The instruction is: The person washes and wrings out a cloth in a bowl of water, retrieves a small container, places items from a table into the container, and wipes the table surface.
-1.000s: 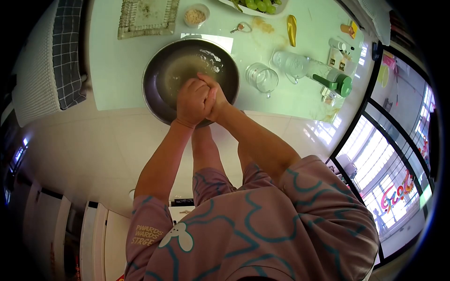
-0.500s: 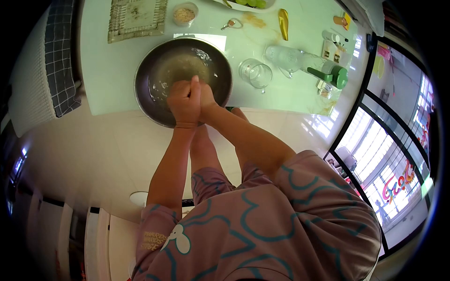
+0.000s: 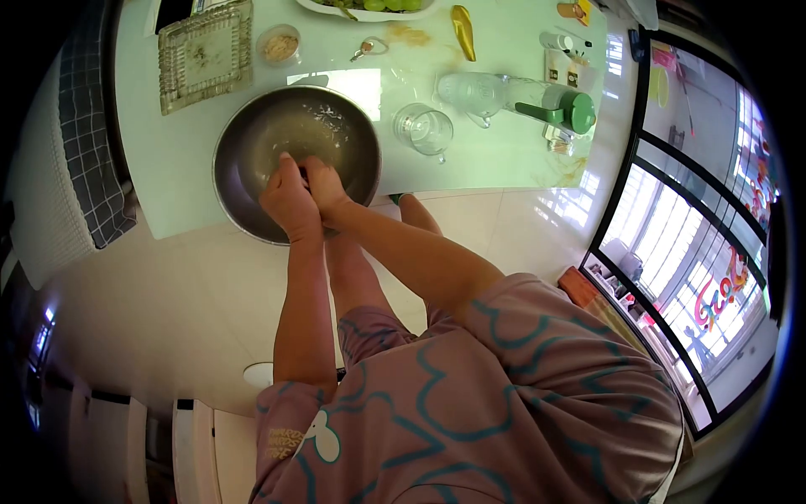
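Left hand (image 3: 290,200): inside the pan, wrist above the rim nearest the person, fingers bent inward and thumb on top; how far it is closed, and whether it grips anything, I cannot tell.
Right hand (image 3: 324,183): pressed close against the left hand, knuckles bent and fingertips hidden; its grip cannot be told either.
Between the hands: a small dark gap near the thumbs; what lies there is too shadowed to tell.
Dark pan (image 3: 361,155): wide and round, on the table (image 3: 495,164) left of its middle, rim jutting past the near edge.
Liquid (image 3: 290,126): in the pan, with bright glints toward its far right side.
Glass mug (image 3: 424,132): just right of the pan, back from the near edge.
Pitcher (image 3: 478,95): right of the mug, its green lid (image 3: 578,112) toward the table's right edge.
Glass tray (image 3: 206,55): near the far left corner, ribbed around its border.
Small bowl (image 3: 279,45): beside the tray, holding pale bits.
Metal ring piece (image 3: 368,50): between the small bowl and the yellow object (image 3: 463,34), which lies toward the far edge.
Grapes (image 3: 382,4): green, in a white dish (image 3: 353,14) at the far edge.
Checked cloth (image 3: 92,168): dark, just beyond the table's left edge.
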Available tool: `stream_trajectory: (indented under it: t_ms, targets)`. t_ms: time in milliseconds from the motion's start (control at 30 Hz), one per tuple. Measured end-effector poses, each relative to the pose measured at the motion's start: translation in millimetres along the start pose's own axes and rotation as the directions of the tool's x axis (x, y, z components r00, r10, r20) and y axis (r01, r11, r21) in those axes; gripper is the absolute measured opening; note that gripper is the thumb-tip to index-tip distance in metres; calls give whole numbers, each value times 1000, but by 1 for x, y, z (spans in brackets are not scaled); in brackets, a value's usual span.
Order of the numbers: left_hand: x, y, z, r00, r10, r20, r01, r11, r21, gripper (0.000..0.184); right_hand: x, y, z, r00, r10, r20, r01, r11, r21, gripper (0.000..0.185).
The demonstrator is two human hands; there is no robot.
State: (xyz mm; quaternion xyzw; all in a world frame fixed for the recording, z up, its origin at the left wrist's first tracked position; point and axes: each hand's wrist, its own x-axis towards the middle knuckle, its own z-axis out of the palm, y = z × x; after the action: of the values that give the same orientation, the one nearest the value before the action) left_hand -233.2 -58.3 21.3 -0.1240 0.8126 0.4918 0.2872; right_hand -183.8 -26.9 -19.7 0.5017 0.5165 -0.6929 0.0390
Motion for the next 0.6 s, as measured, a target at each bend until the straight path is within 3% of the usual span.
stream_trajectory:
  t_ms: [33,100,167,200,233,267,333,433,500,533,600]
  targets:
    - [4,-7,-2,1000,28,9,-28,1000,13,43,1,3,1,998,54,12,-55,994,92,18]
    - [5,-9,-1,998,60,18,-61,998,29,44,1,10,3,999,30,-32,-26,994,104,16]
    - [-1,1,3,991,-121,-60,110,981,-157,44,3,16,2,999,17,-35,-16,999,37,18]
    - [-2,0,4,991,-117,-60,107,982,-154,44,3,15,1,999,15,-28,-15,1000,3,19]
    - [-1,-2,3,983,-172,-60,148,946,-290,41,3,14,-1,1000,13,-22,-14,999,-31,20]
    - [0,-3,2,973,-225,-52,183,889,-420,37,4,13,-3,999,42,-14,-42,999,15,24]
    - [4,-5,0,958,-284,-41,225,832,-507,35,1,4,-7,998,68,-5,-67,996,65,29]
    - [11,-12,-8,939,-342,9,274,737,-618,33,-4,-1,-9,1000,-10,-16,9,998,-61,43]
    - [22,-25,-13,937,-344,52,284,668,-688,39,3,21,-5,962,-239,135,255,959,-121,44]
    - [17,-15,-21,915,-389,108,343,608,-716,45,11,37,6,991,-62,119,33,972,232,60]
    - [19,-13,-35,932,-301,202,341,537,-772,50,-29,-32,-20,925,284,252,-346,903,253,82]
